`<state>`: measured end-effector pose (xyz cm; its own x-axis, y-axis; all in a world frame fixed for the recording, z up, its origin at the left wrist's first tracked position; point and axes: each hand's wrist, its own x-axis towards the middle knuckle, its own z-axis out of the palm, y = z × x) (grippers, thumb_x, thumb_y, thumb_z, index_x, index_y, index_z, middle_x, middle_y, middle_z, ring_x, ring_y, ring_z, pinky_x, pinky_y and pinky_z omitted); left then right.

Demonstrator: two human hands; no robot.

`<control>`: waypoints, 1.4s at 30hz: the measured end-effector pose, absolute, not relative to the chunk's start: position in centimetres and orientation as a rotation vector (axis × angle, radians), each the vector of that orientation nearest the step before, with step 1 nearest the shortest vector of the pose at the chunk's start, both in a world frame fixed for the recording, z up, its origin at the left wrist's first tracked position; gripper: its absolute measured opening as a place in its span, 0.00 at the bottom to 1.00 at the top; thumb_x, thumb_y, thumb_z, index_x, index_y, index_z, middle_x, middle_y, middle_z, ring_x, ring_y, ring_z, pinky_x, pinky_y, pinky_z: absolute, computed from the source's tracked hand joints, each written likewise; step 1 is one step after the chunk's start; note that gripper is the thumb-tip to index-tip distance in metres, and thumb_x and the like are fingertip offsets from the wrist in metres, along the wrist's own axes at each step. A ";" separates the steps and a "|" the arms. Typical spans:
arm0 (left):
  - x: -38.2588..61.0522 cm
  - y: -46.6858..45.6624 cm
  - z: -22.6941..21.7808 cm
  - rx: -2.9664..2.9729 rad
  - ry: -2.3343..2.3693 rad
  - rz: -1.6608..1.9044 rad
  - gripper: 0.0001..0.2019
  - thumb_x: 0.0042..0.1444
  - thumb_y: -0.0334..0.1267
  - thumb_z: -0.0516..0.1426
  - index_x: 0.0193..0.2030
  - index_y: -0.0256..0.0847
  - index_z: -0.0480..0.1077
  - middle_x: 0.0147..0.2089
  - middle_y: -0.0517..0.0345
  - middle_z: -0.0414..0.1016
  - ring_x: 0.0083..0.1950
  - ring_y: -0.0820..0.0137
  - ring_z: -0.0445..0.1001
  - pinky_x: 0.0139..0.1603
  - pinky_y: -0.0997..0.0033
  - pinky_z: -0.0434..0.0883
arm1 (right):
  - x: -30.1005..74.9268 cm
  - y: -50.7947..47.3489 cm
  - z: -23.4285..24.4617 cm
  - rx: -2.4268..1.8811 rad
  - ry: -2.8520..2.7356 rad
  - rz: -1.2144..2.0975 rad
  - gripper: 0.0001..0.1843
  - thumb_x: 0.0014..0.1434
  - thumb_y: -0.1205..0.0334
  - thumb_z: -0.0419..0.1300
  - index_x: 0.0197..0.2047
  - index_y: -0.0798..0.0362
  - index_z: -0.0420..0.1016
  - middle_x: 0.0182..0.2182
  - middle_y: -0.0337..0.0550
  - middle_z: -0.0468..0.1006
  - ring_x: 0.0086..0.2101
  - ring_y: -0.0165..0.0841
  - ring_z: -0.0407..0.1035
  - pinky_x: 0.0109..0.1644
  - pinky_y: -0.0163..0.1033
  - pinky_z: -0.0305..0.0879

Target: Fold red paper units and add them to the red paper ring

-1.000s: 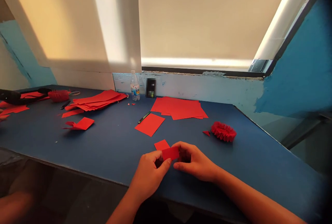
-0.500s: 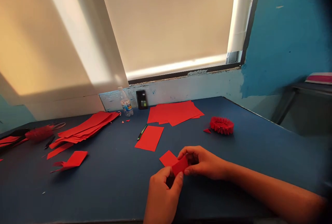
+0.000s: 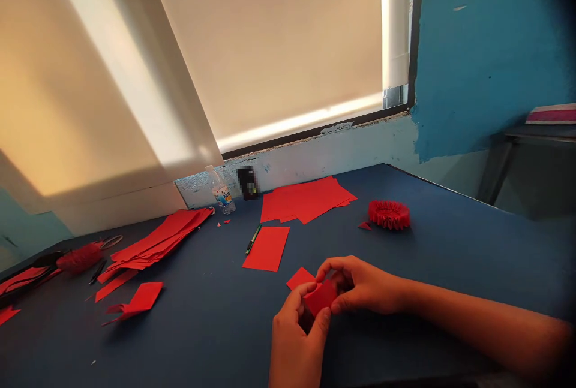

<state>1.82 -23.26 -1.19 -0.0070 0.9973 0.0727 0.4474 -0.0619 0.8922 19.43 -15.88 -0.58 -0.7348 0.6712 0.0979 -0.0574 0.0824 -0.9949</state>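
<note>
Between my two hands is a small piece of red paper (image 3: 320,299), held up just above the blue table. My left hand (image 3: 299,334) pinches its left and lower edges between thumb and fingers. On the right side, the thumb and fingertips of my right hand (image 3: 360,287) grip the same piece. Part of it is covered by my fingers, so whether it is folded I cannot make out. A red paper square (image 3: 300,278) lies flat on the table right behind my hands, partly hidden by them.
Farther back on the table (image 3: 202,316) lie a red sheet (image 3: 270,250) with a pen (image 3: 253,239), stacked red sheets (image 3: 310,199), a pleated red paper ring (image 3: 389,215) and a plastic bottle (image 3: 222,191). At left are red strips (image 3: 157,241) and a fringed red piece (image 3: 141,300).
My view has shifted and tilted slightly, so the table things appear a little lower and farther right. Both hands keep hold of the red paper, which now shows more of its face.
</note>
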 end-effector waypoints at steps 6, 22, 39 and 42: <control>1.8 -23.3 -1.4 1.521 1.469 1.121 0.24 0.53 0.46 0.57 0.55 0.36 0.67 0.27 0.57 0.69 0.29 0.69 0.66 0.30 0.72 0.63 | 19.5 -15.3 -1.3 -0.600 -1.845 1.686 0.22 0.47 0.64 0.71 0.45 0.56 0.71 0.28 0.38 0.75 0.25 0.26 0.65 0.29 0.30 0.61; 1.5 -23.5 -0.6 1.410 1.456 1.193 0.28 0.47 0.51 0.61 0.53 0.36 0.68 0.28 0.57 0.74 0.32 0.65 0.74 0.35 0.70 0.70 | 19.3 -15.0 -1.8 -0.600 -1.813 1.651 0.21 0.47 0.59 0.71 0.42 0.57 0.71 0.28 0.38 0.74 0.23 0.25 0.65 0.24 0.29 0.63; 1.4 -23.4 -1.3 1.425 1.435 1.196 0.25 0.51 0.54 0.58 0.50 0.39 0.71 0.32 0.55 0.76 0.36 0.64 0.74 0.39 0.69 0.71 | 19.3 -15.0 -1.6 -0.613 -1.774 1.735 0.24 0.48 0.56 0.70 0.44 0.56 0.69 0.25 0.37 0.74 0.20 0.25 0.66 0.22 0.28 0.63; 1.4 -23.5 -1.2 1.447 1.453 1.218 0.26 0.49 0.53 0.59 0.51 0.38 0.71 0.27 0.59 0.72 0.30 0.68 0.71 0.33 0.72 0.69 | 19.2 -15.1 -1.7 -0.600 -1.761 1.730 0.22 0.49 0.55 0.69 0.43 0.57 0.69 0.26 0.39 0.75 0.19 0.26 0.66 0.21 0.29 0.62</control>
